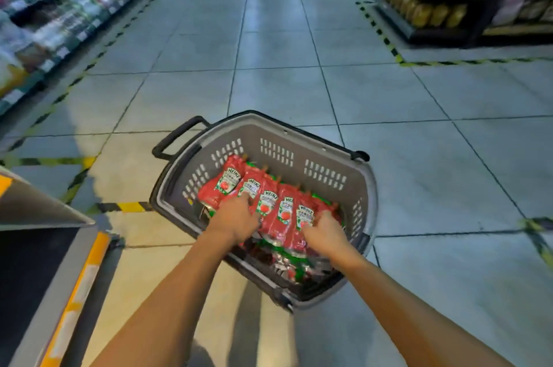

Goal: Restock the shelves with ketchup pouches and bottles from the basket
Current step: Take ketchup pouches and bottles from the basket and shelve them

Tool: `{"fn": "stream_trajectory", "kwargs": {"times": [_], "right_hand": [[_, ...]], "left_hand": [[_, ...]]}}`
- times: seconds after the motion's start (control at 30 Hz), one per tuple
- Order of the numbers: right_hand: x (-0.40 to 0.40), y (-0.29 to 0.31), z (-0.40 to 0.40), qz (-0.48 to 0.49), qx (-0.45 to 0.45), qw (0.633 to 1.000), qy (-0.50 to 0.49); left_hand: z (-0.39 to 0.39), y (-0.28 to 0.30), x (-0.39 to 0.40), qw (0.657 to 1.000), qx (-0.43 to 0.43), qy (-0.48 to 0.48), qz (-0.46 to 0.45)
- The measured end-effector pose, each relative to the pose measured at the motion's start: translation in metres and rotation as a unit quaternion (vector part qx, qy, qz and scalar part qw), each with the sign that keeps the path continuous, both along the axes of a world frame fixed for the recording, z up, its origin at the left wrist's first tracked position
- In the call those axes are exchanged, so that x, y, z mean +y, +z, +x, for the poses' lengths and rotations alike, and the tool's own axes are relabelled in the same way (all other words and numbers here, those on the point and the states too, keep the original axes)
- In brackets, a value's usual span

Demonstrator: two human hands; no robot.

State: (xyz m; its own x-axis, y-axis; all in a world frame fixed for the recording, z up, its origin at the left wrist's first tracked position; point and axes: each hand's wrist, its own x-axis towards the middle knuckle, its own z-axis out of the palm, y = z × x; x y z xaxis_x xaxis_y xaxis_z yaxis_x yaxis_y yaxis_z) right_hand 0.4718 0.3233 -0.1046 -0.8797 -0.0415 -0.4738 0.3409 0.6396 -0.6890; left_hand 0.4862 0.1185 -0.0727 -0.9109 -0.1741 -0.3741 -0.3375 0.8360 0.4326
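A grey plastic basket (pixel 311 139) with a black handle stands on the tiled aisle floor. Inside it several red ketchup pouches (pixel 270 202) lie fanned in a row, with more packs under them. My left hand (pixel 236 218) reaches into the basket's left side, its fingertips lying on the second pouch from the left. My right hand (pixel 324 230) is at the right end of the row, its fingers curled around the lower edge of the rightmost pouch (pixel 305 212).
Stocked shelves (pixel 59 7) line the aisle on the left. A rack of yellow bottles (pixel 425 1) stands at the far right. A low grey shelf with a yellow edge (pixel 45 217) sits close at my left. Yellow-black tape marks the floor.
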Motion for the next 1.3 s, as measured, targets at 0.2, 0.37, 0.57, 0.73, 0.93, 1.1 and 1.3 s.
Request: {"fn": "stream_trajectory", "kwargs": {"times": [0.2, 0.37, 0.57, 0.73, 0.93, 1.1, 1.3], "right_hand": [[0.004, -0.049, -0.046, -0.011, -0.128, 0.977, -0.168], [0.002, -0.083, -0.058, -0.015, -0.204, 0.969, -0.135], [-0.002, -0.104, -0.057, 0.076, -0.205, 0.971, -0.097], [0.0, -0.103, -0.056, 0.052, -0.198, 0.97, -0.13], [-0.005, -0.084, -0.052, -0.084, -0.199, 0.952, -0.219], [-0.005, -0.061, -0.045, -0.158, -0.18, 0.937, -0.255], [0.004, -0.019, -0.026, -0.225, -0.168, 0.941, -0.19]], "left_hand": [[-0.044, -0.068, 0.035, 0.992, -0.1, -0.015, 0.072], [-0.06, -0.111, 0.044, 0.994, -0.105, -0.033, -0.021], [-0.072, -0.123, 0.039, 0.991, -0.109, 0.002, -0.078], [-0.076, -0.117, 0.041, 0.993, -0.109, 0.032, -0.033], [-0.071, -0.107, 0.044, 0.993, -0.091, 0.067, 0.033], [-0.062, -0.093, 0.041, 0.993, -0.06, 0.084, 0.052], [-0.051, -0.053, 0.011, 0.986, -0.013, 0.128, 0.111]]}}
